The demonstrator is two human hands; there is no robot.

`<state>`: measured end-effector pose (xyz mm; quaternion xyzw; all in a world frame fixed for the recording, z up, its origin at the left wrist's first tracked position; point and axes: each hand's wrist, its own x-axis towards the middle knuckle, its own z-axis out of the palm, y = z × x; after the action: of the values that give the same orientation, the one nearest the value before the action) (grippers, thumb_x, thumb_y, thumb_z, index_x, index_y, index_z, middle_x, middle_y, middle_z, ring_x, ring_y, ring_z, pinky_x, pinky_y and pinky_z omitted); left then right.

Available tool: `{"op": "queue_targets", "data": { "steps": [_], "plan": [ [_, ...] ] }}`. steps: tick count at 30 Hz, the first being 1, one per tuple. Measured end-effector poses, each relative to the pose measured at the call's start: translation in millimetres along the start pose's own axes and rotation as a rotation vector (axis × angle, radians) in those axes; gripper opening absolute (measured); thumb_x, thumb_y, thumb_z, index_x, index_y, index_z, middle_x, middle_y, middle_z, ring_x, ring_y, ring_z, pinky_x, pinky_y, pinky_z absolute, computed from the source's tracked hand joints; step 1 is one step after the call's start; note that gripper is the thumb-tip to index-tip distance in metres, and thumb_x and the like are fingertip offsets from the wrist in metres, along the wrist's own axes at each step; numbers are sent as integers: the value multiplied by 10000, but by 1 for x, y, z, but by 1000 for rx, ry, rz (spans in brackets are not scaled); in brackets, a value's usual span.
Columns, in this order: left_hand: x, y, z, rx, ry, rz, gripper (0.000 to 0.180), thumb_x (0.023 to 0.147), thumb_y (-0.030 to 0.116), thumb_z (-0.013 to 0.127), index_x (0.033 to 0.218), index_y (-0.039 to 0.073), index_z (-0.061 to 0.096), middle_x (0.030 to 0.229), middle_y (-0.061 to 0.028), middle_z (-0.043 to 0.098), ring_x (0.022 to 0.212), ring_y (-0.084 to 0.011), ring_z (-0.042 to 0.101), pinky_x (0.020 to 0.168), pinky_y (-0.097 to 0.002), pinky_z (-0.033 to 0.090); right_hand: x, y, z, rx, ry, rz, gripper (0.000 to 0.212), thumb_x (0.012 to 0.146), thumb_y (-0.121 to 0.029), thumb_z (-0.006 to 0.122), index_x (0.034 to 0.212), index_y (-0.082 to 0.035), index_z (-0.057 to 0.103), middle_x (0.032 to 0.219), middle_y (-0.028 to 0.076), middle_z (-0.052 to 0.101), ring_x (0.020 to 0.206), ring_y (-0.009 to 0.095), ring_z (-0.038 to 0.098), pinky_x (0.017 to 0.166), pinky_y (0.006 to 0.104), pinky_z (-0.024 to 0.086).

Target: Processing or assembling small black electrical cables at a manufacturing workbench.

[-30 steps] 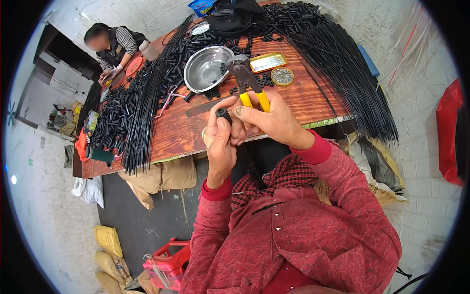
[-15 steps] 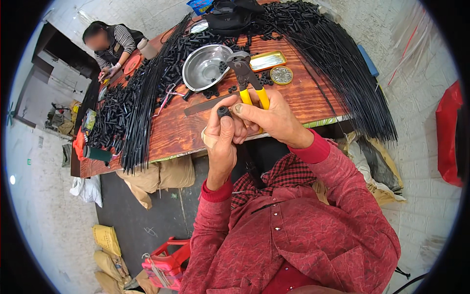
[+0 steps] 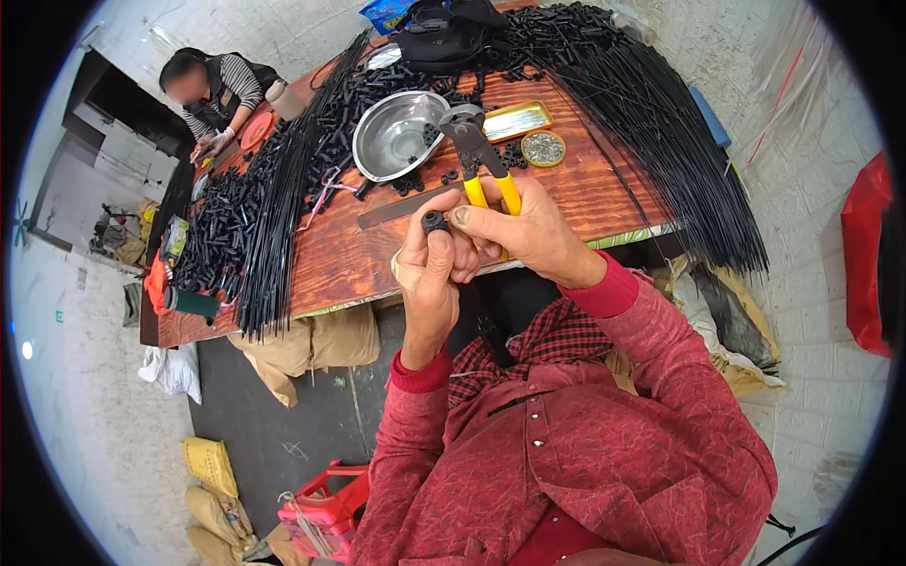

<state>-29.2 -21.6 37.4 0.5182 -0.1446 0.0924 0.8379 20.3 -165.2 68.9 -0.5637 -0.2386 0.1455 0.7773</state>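
My left hand (image 3: 429, 269) pinches a small black cylindrical part (image 3: 434, 222) between thumb and fingers, its round end with a hole facing up. A strip of tape wraps part of this hand. Right beside it, my right hand (image 3: 528, 226) grips pliers with yellow handles (image 3: 510, 195), the dark jaws pointing away over the table. The tip of my right thumb touches or nearly touches the black part. Beyond the hands stand a metal bowl (image 3: 377, 141) with a few black pieces in it, a round tin of small metal bits (image 3: 543, 148) and a rectangular yellow tray (image 3: 528, 120).
Bundles of long black rods (image 3: 694, 179) hang over the table's right edge; another bundle (image 3: 274, 255) lies at the left. Heaps of short black parts (image 3: 212, 212) cover the left side. A flat metal strip (image 3: 392, 209) lies mid-table. Far left, another person (image 3: 222, 90) works.
Both hands keep nearly the same pose, the black part tilting slightly. The view has shifted a little. At the far left, the other person's hands have moved slightly.
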Motion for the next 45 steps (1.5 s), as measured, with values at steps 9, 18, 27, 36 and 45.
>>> {"op": "queue_targets", "data": {
  "steps": [9,18,27,36,45],
  "plan": [
    [0,-3,-3,-45,8,2,498,1007,310,569,1361,-21,455,678,33,450,562,-45,375,507,-209,285,-2,-9,6,45,17,42,126,924,-147,659,859,-43,634,661,-27,569,563,42,505,494,217,373],
    [0,-3,-1,68,151,-33,506,1011,301,565,1412,22,437,765,50,482,584,-25,375,520,-182,286,2,4,18,-680,252,-496,171,859,-123,707,865,20,613,642,27,562,566,113,530,510,319,414],
    [7,-2,-15,-174,-38,-49,613,998,363,569,1442,-18,389,679,43,378,549,-38,318,496,-201,258,6,-4,-7,-43,-77,70,237,970,-256,632,925,-23,637,689,-30,560,564,42,508,502,199,396],
    [7,1,-16,-123,-49,6,586,1002,374,549,1416,-14,403,670,36,333,546,-47,296,478,-207,245,-16,-43,-45,-563,-342,335,297,1006,-308,533,949,-25,602,708,8,609,567,84,558,525,243,456],
    [5,-5,-14,-48,-91,53,502,1023,376,512,1324,-22,461,651,50,333,534,-36,296,471,-204,244,-4,-55,-52,-684,-561,289,207,1008,-181,480,1031,2,574,837,58,665,688,116,639,646,287,526]
  ]
}}
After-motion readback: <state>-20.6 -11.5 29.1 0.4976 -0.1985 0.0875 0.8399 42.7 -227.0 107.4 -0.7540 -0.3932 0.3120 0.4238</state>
